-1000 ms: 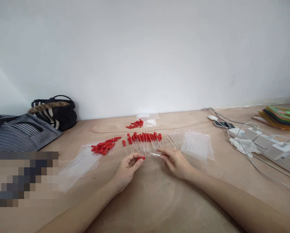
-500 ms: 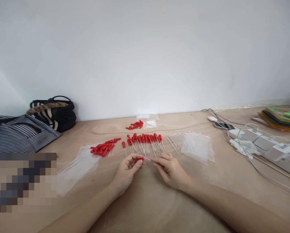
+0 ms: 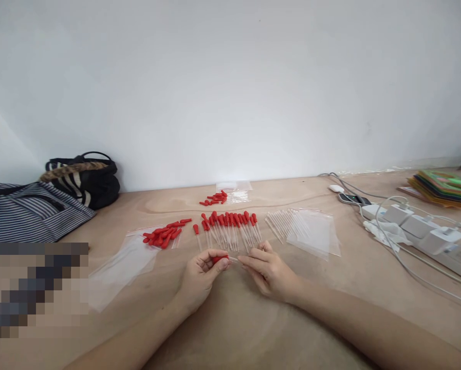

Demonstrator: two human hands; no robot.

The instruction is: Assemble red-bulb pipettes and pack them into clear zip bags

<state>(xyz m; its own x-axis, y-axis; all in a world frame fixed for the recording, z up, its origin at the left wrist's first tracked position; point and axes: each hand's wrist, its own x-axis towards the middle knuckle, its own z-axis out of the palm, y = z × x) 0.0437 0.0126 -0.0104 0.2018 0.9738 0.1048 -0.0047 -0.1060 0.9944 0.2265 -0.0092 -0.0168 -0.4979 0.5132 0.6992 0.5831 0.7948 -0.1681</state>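
My left hand point(image 3: 201, 275) pinches a red rubber bulb point(image 3: 220, 259) between thumb and fingers. A thin clear tube point(image 3: 233, 259) spans the gap from the bulb to my right hand point(image 3: 271, 271), whose fingertips are closed on it. Just beyond my hands lies a row of clear droppers with red bulbs point(image 3: 232, 220). Left of the row, loose red bulbs point(image 3: 163, 236) are piled on a clear plastic bag point(image 3: 124, 267). On the right, bare clear tubes point(image 3: 286, 225) lie side by side, partly over another clear bag point(image 3: 317, 236).
Farther back are a few small red bulbs point(image 3: 215, 198) and small clear tubes point(image 3: 238, 195). A striped bag point(image 3: 41, 210) and a black bag point(image 3: 103, 180) stand at left. At right are a power strip with chargers point(image 3: 442, 239), cables and stacked coloured sheets point(image 3: 442, 187).
Both hands have shifted slightly toward me, and more of the red bulb shows in my left hand. The view has moved a little.
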